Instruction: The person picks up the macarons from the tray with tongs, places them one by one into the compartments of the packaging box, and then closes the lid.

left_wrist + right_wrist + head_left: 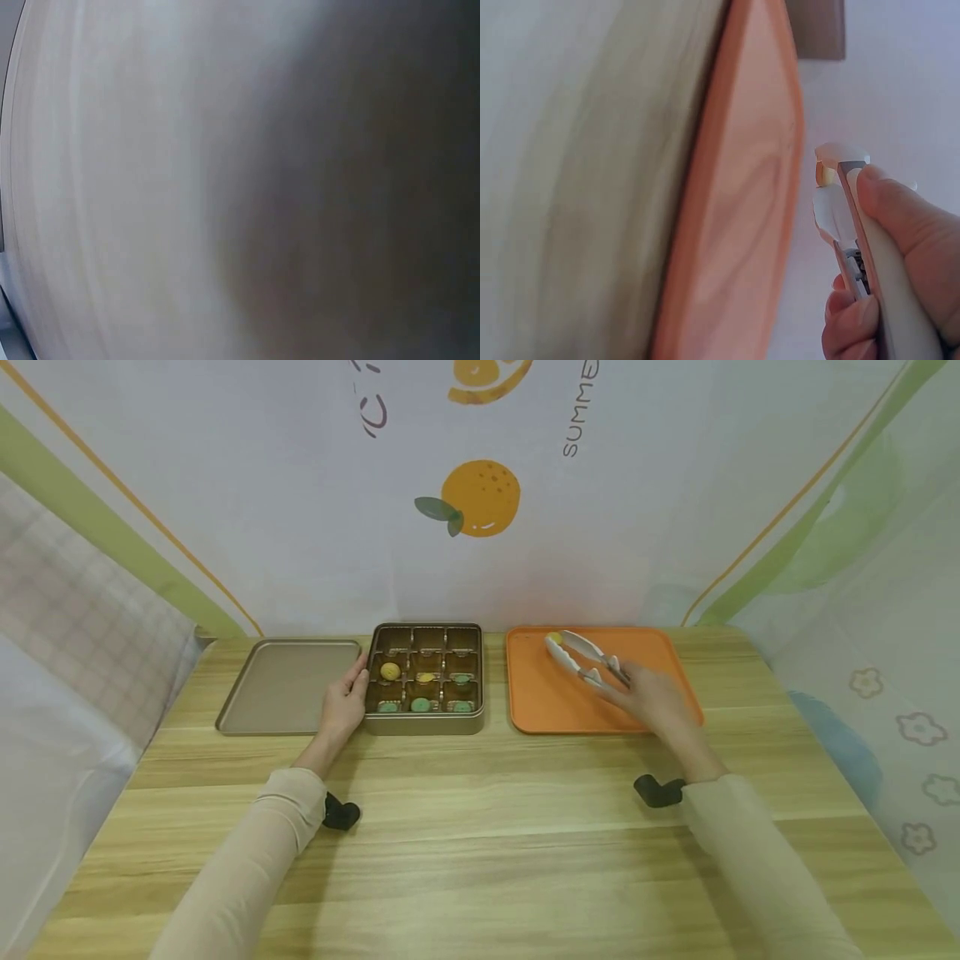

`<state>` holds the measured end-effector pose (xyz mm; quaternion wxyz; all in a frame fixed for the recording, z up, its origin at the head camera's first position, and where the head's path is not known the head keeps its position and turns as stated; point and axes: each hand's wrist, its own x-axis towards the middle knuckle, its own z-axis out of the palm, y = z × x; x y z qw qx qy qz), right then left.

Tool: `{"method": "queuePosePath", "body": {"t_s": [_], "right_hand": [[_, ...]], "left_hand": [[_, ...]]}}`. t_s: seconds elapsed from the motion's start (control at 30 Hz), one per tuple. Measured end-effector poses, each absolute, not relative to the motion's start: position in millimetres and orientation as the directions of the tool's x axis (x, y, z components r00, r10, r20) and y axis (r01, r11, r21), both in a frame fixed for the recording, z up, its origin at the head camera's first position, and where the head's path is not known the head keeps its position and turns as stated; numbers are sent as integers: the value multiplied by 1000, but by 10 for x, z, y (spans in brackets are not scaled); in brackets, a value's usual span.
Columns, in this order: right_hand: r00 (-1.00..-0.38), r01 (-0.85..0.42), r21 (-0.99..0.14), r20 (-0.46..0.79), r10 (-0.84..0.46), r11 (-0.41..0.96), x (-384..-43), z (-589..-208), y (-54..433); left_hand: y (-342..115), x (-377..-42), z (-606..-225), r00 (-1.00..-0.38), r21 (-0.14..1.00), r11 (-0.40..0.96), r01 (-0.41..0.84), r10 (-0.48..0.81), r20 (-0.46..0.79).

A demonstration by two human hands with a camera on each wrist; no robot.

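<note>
With the right hand (651,695), grips tongs (564,657), pinching a yellow cookie (555,637) ahead, over the orange tray (555,706); with the left hand (345,703), uncurled, touches the divided tin (425,725) to its right (holding more cookies (390,672)).

A blurred table (127,187) fills most of the left wrist view, its right side dark. A grey sliver (7,30) shows upper left.
</note>
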<state>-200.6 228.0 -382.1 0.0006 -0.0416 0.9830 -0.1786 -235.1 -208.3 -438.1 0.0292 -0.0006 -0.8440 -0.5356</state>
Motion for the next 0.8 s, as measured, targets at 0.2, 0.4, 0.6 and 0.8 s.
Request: {"method": "queuePosePath", "body": {"t_s": [0.2,0.4,0.6,0.8], "right_hand": [[-991,-134,-348,25,-134,928,-2070,-3696,1969],[-980,-198,-361,52,-192,911,-2129,-3598,1594],[-975,-221,-386,58,-215,896,-2199,-3603,1307],[-975,-216,-398,38,-219,892,-2257,-3660,1178]], "left_hand": [[-2087,-2356,-4375,-998,905,425,30,-31,48],[-2092,-2348,-4369,-998,903,427,35,-28,52],[-2091,-2352,-4380,-998,901,433,37,-32,57],[-2093,-2364,-4381,-997,899,436,42,-38,65]]}}
